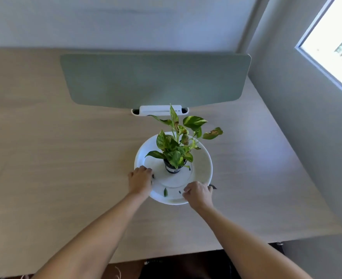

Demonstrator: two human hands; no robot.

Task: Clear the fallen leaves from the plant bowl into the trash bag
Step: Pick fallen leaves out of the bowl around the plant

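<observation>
A white shallow plant bowl (203, 158) sits on the wooden table, with a small potted plant (175, 152) in a dark pot at its centre. A green fallen leaf (165, 192) and a few small dark bits lie on the bowl's near part. My left hand (140, 181) rests on the bowl's left rim with fingers curled; a dark bit shows at its fingertips. My right hand (198, 193) is curled over the near right rim, and something dark (213, 186) sticks out beside it. No trash bag is in view.
A grey-green divider panel (156, 81) stands across the table behind the bowl, held by a white clamp (160, 110). The wall and a window (335, 43) are on the right. The table's near edge runs just below my forearms.
</observation>
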